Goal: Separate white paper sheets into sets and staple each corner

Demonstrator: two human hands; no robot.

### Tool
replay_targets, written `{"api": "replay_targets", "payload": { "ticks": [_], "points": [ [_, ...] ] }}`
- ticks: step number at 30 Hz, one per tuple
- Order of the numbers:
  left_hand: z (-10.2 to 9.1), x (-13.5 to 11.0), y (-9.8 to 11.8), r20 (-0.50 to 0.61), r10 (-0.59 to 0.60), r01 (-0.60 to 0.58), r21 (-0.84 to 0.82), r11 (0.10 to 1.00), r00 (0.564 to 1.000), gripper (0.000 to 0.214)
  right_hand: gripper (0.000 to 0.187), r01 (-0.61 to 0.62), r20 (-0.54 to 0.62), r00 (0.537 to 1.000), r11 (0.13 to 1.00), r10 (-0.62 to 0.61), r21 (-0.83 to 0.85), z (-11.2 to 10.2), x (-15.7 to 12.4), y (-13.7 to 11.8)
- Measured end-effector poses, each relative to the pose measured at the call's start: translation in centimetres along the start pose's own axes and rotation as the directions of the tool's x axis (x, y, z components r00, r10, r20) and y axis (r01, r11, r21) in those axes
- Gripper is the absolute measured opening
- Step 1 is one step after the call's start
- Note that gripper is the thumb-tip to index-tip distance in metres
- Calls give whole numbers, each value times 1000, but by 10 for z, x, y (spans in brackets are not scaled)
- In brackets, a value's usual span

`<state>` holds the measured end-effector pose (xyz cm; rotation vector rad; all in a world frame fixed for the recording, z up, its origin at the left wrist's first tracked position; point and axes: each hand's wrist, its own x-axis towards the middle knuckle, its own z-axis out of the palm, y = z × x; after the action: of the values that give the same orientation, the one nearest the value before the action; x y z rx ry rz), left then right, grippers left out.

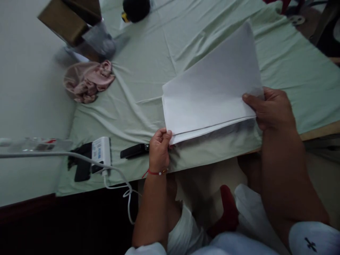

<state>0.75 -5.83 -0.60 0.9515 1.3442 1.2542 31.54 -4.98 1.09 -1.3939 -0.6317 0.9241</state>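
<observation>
A few sheets of white paper (212, 81) are held above the green cloth, their near edges slightly fanned apart. My left hand (160, 147) pinches the paper's near left corner between thumb and fingers. At the right side, my right hand (273, 106) grips the sheets with its thumb on top and the fingers underneath, mostly hidden. The far right corner of the paper tilts up. Just left of my left hand, a black narrow object (134, 151) lies on the cloth; its kind is not clear.
Green cloth (138, 85) covers the table. At left are a white power strip (101, 154) with a looping cable (119, 170), a dark phone-like object (83, 170), and crumpled pink fabric (92, 81). Farther back stand a brown box (65, 21) and a black rounded object (136, 10).
</observation>
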Motion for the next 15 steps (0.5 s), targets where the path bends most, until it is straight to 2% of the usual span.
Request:
{"api": "replay_targets", "payload": {
  "ticks": [2, 5, 10, 13, 15],
  "points": [
    [-1, 1, 0, 6, -36, 35, 17, 999, 999, 47, 11, 10, -27, 1000, 999, -10, 32, 0, 3, 4],
    [-2, 1, -1, -45, -55, 56, 14, 998, 997, 52, 19, 16, 2, 1000, 995, -17, 101, 1, 4, 8],
    [-1, 2, -1, -52, -74, 68, -113, 991, 996, 51, 29, -55, 39, 998, 985, 49, 166, 4, 1, 6],
    [-1, 3, 0, -54, -90, 78, -185, 980, 995, 42, 29, -87, 59, 995, 985, 79, 149, 5, -1, 2],
    [-1, 4, 0, -39, -107, 94, -247, 964, 993, 43, 27, -106, 80, 992, 987, 96, 124, 5, -2, 1]
  ]
}}
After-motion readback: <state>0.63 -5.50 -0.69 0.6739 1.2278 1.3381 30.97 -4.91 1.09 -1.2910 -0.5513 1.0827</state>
